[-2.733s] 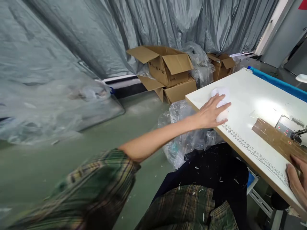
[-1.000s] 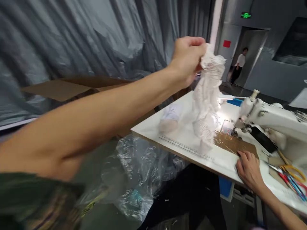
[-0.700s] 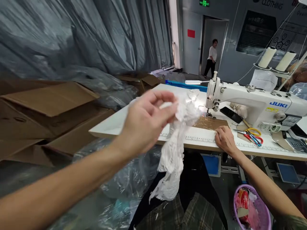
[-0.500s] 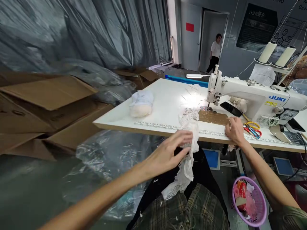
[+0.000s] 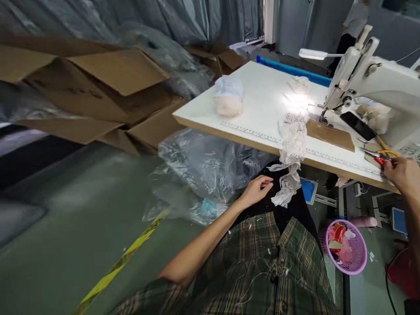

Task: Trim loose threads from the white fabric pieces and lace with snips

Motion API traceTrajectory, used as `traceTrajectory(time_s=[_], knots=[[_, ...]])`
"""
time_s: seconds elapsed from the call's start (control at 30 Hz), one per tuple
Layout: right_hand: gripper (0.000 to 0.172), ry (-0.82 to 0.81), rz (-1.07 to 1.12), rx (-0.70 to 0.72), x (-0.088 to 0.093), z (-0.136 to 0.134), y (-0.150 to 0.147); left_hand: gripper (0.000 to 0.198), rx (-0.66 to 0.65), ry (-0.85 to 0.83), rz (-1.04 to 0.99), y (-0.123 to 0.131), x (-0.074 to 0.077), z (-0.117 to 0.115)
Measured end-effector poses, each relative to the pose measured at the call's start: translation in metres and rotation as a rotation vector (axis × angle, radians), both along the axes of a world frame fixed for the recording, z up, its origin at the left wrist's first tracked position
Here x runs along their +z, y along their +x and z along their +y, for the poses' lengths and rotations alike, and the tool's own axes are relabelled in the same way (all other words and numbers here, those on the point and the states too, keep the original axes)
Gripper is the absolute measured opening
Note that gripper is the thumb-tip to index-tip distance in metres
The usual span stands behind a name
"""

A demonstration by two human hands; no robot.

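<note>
My left hand [image 5: 257, 190] is over my lap, its fingers loosely curled and a gap between thumb and fingers, with nothing visible in it. Just to its right hangs a strip of white lace [image 5: 290, 151], which runs from the table top over the front edge onto my lap. At the right end of the table my right hand [image 5: 405, 175] has its fingers closed at the red-handled scissors [image 5: 379, 160]; part of the handles is hidden by the hand. A yellow-handled tool [image 5: 389, 153] lies close behind them.
The sewing machine [image 5: 352, 83] stands on the white table [image 5: 197, 107], with a brown plate [image 5: 330, 134] and a dark phone-like slab [image 5: 357, 124] near its needle. A wrapped bundle [image 5: 229, 96] lies left. Cardboard boxes [image 5: 121, 70], plastic sheeting [image 5: 200, 162] and a purple basket [image 5: 362, 258] are around.
My left hand has let go of the lace and drawn back to my lap. My right hand has moved right from the brown plate to the scissors. The view has turned left and down.
</note>
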State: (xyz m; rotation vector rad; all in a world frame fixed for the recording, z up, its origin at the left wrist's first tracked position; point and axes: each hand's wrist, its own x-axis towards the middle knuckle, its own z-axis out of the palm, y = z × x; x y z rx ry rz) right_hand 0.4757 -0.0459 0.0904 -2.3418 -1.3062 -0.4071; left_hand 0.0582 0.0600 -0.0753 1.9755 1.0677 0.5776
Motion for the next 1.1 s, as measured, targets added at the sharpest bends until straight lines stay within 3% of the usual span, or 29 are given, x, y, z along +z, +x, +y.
traceTrajectory(time_s=[0.07,0.13,0.2,0.27,0.4,0.5,0.6,0.7,0.77,0.83,0.9,0.97,1.03,1.1], knots=[[0.014,0.114,0.010,-0.029,0.002,-0.008,-0.025,0.030,-0.036,-0.008,0.038,0.009,-0.008,-0.001],[0.011,0.318,0.132,0.041,-0.001,-0.017,-0.061,0.029,-0.080,-0.007,0.076,0.019,-0.014,-0.005],[0.017,0.504,0.385,0.187,-0.013,-0.022,-0.103,0.027,-0.129,0.015,0.142,0.029,-0.017,-0.009],[0.023,0.584,0.515,0.261,-0.036,-0.021,-0.143,0.018,-0.181,0.038,0.209,0.038,-0.017,-0.013],[0.033,0.521,0.630,0.320,-0.090,-0.003,-0.198,0.010,-0.293,0.016,0.240,0.037,-0.007,-0.027],[0.037,0.460,0.662,0.380,-0.104,0.018,-0.216,0.012,-0.377,-0.084,0.140,0.015,0.010,-0.046],[0.047,0.416,0.539,0.450,-0.087,0.039,-0.222,0.018,-0.456,-0.443,-0.167,-0.015,0.029,-0.071],[0.060,0.307,0.396,0.464,-0.054,0.059,-0.222,0.022,-0.491,-0.582,-0.256,-0.034,0.044,-0.093],[0.051,0.132,0.324,0.464,-0.033,0.072,-0.221,0.018,-0.465,-0.616,-0.268,-0.039,0.053,-0.103],[0.026,-0.054,0.278,0.502,-0.017,0.086,-0.220,0.017,-0.405,-0.650,-0.283,-0.041,0.060,-0.110],[0.018,-0.190,0.304,0.585,-0.003,0.103,-0.219,0.032,-0.367,-0.690,-0.303,-0.042,0.067,-0.112],[0.021,-0.288,0.394,0.678,0.013,0.126,-0.216,0.056,-0.365,-0.677,-0.316,-0.043,0.074,-0.110],[0.022,-0.314,0.452,0.708,0.034,0.155,-0.210,0.059,-0.375,-0.545,-0.311,-0.042,0.082,-0.101],[0.026,-0.041,0.346,0.614,0.059,0.185,-0.202,0.039,-0.345,-0.332,-0.326,-0.036,0.091,-0.086]])
